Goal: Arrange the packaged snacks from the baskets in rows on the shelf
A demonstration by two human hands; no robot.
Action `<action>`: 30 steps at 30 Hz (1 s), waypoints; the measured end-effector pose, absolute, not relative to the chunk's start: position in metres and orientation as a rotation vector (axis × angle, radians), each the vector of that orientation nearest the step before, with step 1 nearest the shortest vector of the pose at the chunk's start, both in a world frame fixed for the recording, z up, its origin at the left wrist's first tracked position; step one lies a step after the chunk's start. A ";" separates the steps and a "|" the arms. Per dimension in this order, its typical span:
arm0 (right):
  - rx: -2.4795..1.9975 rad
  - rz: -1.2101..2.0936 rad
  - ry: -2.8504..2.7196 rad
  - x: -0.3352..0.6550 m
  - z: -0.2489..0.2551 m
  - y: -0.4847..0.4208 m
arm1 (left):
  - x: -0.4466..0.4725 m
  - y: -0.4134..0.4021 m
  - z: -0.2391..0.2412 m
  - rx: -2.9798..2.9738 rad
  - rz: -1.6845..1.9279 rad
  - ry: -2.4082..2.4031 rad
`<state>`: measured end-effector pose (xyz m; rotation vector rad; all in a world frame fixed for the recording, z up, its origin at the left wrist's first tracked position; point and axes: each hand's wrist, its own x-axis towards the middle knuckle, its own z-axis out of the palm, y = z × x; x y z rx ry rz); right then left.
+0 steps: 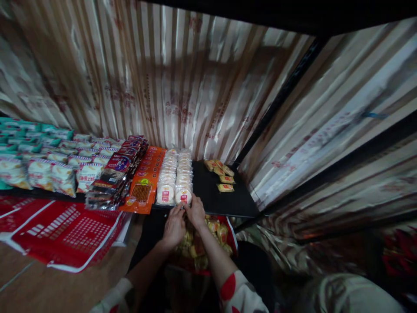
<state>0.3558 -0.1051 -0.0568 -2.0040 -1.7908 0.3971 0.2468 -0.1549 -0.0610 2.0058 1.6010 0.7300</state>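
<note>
Two rows of round white wrapped crackers lie overlapping on the black shelf: a left row and a right row. At the front of the right row, my left hand has its fingers curled at the lower edge of the nearest wrapped cracker. My right hand is closed at that cracker's lower right edge, its fingers close to those of the left. Below both forearms stands a red basket holding many yellow wrapped snacks, partly hidden by my hands and arms.
Left of the crackers lie orange snack packs, dark packs, white bread packs and teal packs. Several small yellow packets lie at the shelf's right, beside a black post. A red basket stands lower left.
</note>
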 end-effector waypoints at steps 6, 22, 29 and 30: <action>-1.986 0.383 -1.789 0.359 -0.061 -0.103 | 0.244 -0.152 -0.059 2.002 0.731 1.585; -1.946 0.343 -1.803 0.361 -0.066 -0.100 | 0.246 -0.146 -0.074 2.088 0.987 1.535; -1.945 0.308 -1.818 0.361 -0.073 -0.100 | 0.249 -0.143 -0.083 2.102 1.013 1.575; -1.955 0.317 -1.817 0.361 -0.073 -0.100 | 0.249 -0.142 -0.084 2.114 1.000 1.585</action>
